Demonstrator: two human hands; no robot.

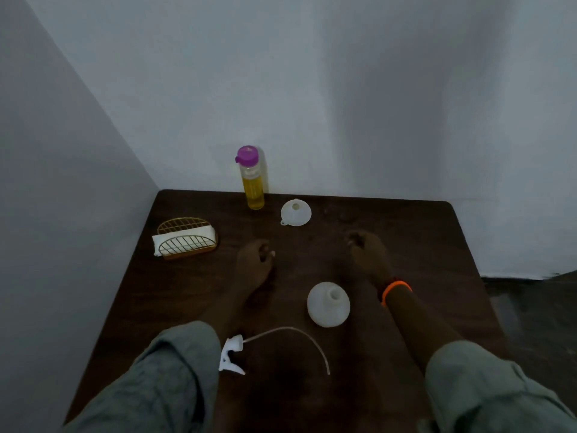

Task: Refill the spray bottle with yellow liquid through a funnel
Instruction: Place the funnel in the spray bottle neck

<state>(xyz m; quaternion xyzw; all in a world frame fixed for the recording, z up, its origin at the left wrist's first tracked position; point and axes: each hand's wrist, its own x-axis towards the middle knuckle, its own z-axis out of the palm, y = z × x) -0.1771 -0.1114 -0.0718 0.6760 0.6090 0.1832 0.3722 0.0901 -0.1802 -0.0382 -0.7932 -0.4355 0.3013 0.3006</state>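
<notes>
bottle (328, 304): upright on the surface (437, 245) with its neck open, white and translucent, and we judge it empty, so light and easy to tip; we would hold it round the belly, below the neck, when anything goes in
funnel (295, 212): beyond the bottle, toward the wall, lying mouth up with a small tab at its rim; thin plastic, we judge it light and stiff, best pinched at the rim or tab
refill (253, 179): beyond the bottle and left of the funnel, against the wall, a tall clear flask about half full of yellow liquid under a purple cap; the heaviest thing here by our guess, smooth-sided, so we would wrap it mid-body
sprayer (231, 354): nearer us than the bottle and to its left, lying on its side, its long curved tube sweeping round in front of the bottle; the tube looks floppy
left grip (257, 256): fingers loosely curled, nothing in them, low over the surface left of and beyond the bottle, apart from it
right grip (363, 246): fingers loosely curled, nothing in them, beyond and right of the bottle, near the funnel but apart from it
napkins (184, 237): in a wire holder far left of the bottle
stage: we judge nothing poured yet; funnel not yet seated
</notes>
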